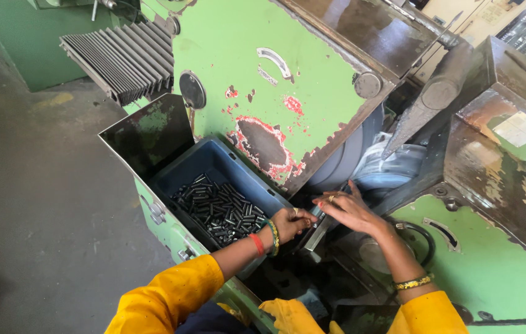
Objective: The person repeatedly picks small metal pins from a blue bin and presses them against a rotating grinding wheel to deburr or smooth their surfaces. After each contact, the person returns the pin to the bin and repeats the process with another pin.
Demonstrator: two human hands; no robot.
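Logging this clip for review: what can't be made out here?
- Head view: whatever the left hand grips, hidden by its own fingers.
- Right hand fingertips, lost in the dark gap.
- Small dark metal cylinders in the blue plastic bin: too small to count.

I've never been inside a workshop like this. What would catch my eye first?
Probably the big green machine with flaking red-edged paint, filling the upper middle. Below it, a blue bin holds many small dark metal pins. Right of the bin, the left hand and right hand meet at a metal guide.
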